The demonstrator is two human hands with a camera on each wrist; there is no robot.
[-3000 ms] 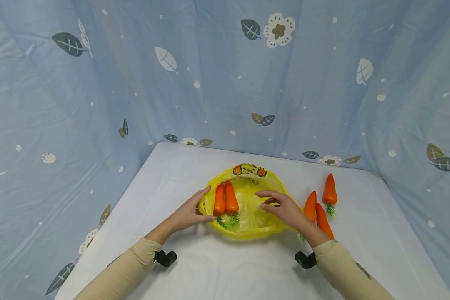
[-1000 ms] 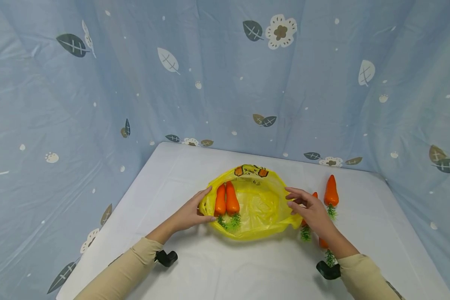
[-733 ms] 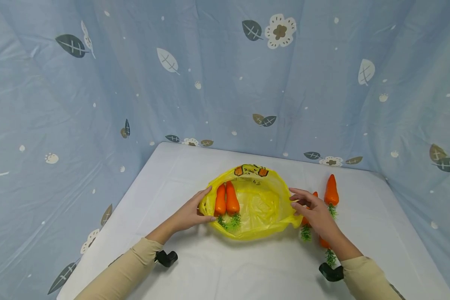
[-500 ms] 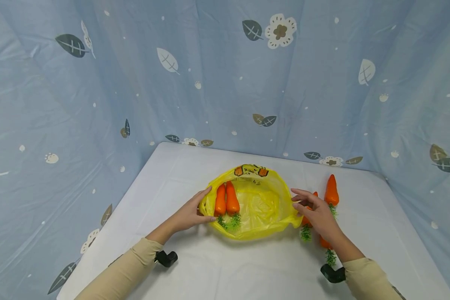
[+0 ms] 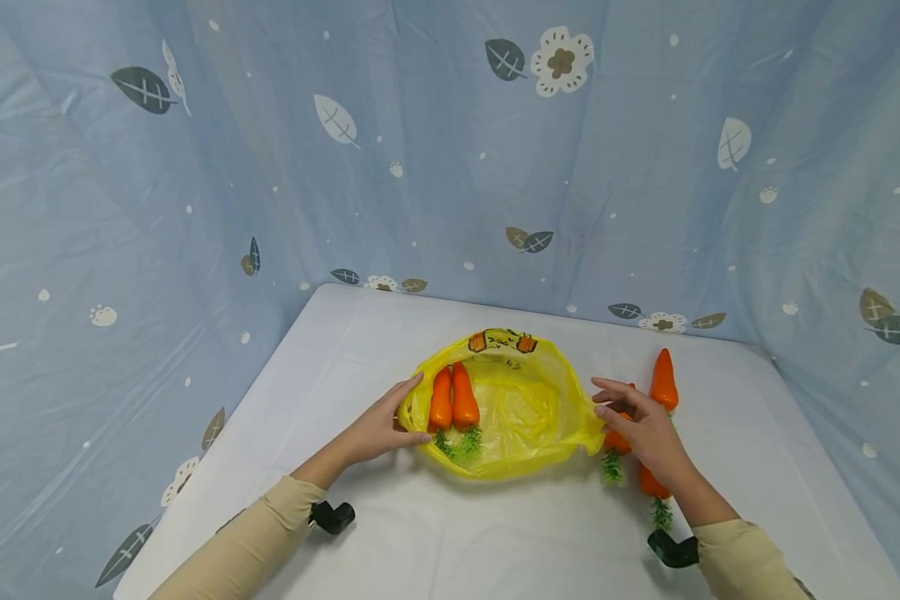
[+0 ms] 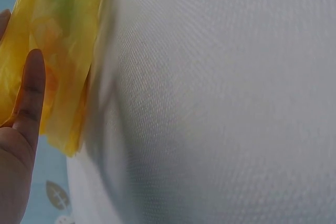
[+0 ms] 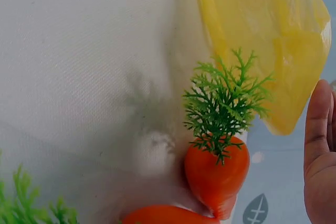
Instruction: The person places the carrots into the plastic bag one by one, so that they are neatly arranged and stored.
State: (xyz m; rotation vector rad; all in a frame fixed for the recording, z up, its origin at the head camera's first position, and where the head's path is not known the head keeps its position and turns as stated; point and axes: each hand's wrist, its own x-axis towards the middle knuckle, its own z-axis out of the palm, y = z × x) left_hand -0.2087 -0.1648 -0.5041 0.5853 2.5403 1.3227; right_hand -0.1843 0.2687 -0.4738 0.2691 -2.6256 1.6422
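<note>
A yellow plastic bag lies with its mouth spread wide, and two orange toy carrots with green tops lie side by side inside it. My left hand holds the bag's left side between thumb and fingers; in the left wrist view the thumb lies along the yellow plastic. Just right of the bag, my right hand hovers with loosely bent fingers and holds nothing. It partly covers a toy carrot and another carrot beneath it; a further carrot lies behind it.
A white cloth covers the table, with blue patterned curtains at the back and sides. Black devices sit at both wrists. In the right wrist view, a carrot's leafy top stands close to the bag.
My right hand has moved out from over the bag to its right side, and drifts slowly further right. The bag's right side has spread outward. The left hand stays in place.
</note>
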